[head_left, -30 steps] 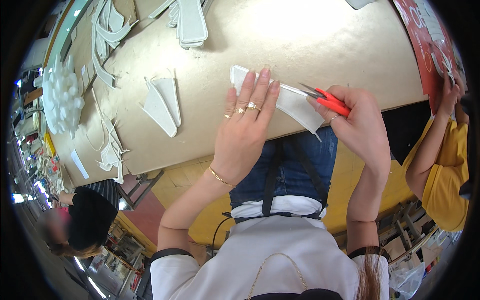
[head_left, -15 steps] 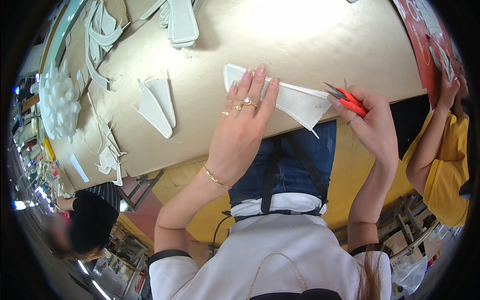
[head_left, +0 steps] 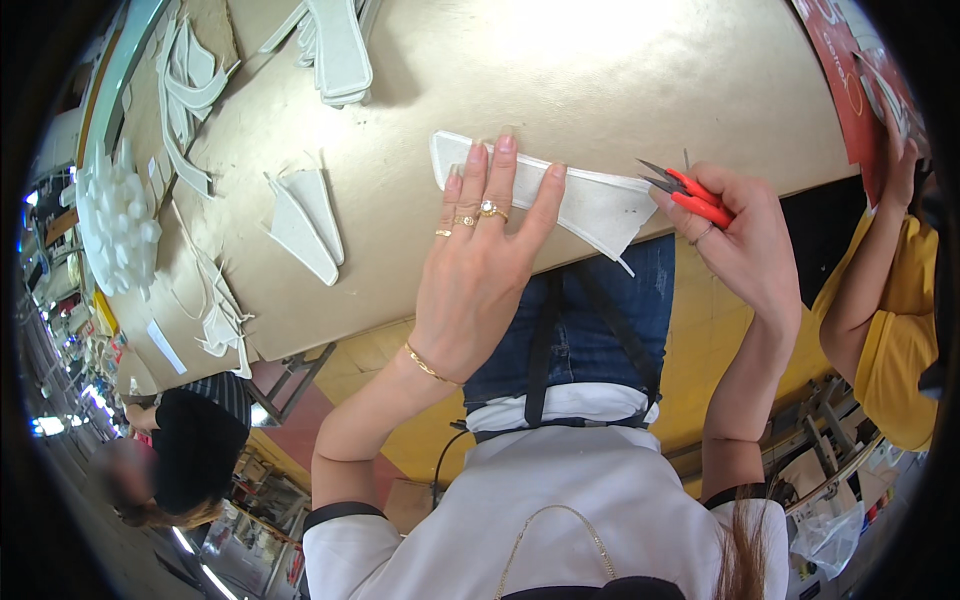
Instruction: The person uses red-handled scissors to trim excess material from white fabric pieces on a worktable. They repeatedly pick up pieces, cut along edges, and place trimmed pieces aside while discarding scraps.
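A white, roughly triangular piece of stitched material [head_left: 595, 208] lies on the tabletop near its front edge, with a thin tail hanging at its lower corner. My left hand [head_left: 480, 235] rests flat on it, fingers stretched out and the index finger apart from the others. In my right hand [head_left: 745, 230] is a pair of red-handled thread snips [head_left: 700, 200], their dark blades parted and pointing left over the right end of the piece. My right fingertips are close to that end; whether they touch it I cannot tell.
Two similar white pieces [head_left: 308, 222] lie to the left, and a stack of them [head_left: 340, 55] farther back. Scraps [head_left: 222, 320] and a bundle of white plastic pieces [head_left: 118, 220] sit at the far left. A person in yellow [head_left: 885, 320] works at the right; another in black [head_left: 200, 450] is lower left.
The view has shifted slightly. My left index finger has spread farther from the other fingers. The piece and the snips keep nearly the same place relative to each other.
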Tool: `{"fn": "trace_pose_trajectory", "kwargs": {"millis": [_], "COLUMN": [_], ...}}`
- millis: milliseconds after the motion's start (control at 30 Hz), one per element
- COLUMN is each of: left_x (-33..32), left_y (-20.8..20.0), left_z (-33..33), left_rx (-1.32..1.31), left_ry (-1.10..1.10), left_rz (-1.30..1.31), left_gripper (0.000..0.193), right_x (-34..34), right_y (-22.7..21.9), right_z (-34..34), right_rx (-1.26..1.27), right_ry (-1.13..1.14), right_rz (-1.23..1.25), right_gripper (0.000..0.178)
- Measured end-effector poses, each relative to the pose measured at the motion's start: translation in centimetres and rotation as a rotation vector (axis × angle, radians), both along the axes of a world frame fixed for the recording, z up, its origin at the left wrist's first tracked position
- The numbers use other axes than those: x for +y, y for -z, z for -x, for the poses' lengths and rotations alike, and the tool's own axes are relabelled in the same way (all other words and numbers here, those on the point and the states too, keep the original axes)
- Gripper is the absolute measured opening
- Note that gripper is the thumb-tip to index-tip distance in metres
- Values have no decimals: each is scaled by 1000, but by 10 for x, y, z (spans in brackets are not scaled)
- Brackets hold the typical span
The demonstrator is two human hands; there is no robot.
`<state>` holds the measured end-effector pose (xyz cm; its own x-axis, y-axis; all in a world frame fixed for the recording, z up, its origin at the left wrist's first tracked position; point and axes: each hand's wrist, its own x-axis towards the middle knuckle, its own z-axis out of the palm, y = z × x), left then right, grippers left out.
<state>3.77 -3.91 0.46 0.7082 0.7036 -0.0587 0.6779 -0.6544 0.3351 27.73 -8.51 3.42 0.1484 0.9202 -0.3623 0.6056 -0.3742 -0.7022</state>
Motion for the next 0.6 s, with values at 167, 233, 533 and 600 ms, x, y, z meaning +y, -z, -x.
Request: {"fn": "trace_pose_trajectory", "kwargs": {"millis": [167, 233, 533, 600], "left_x": [-3, -4, -6, -8], "left_y": [-1, -1, -2, -2], "left_z": [-5, -7, -14, -16], "left_rx": [30, 67, 108, 140], "left_ry": [6, 19, 11, 11], "left_rz": [-38, -52, -96, -112], "left_gripper": [74, 66, 72, 72], "right_x": [2, 2, 5, 5], "right_y": [-1, -1, 0, 0], "right_z": [0, 0, -1, -1], "right_rx": [-8, -27, -72, -62], "right_ry": [3, 3, 6, 13], "right_rz": [6, 2, 28, 30], "right_gripper": [29, 29, 28, 29]}}
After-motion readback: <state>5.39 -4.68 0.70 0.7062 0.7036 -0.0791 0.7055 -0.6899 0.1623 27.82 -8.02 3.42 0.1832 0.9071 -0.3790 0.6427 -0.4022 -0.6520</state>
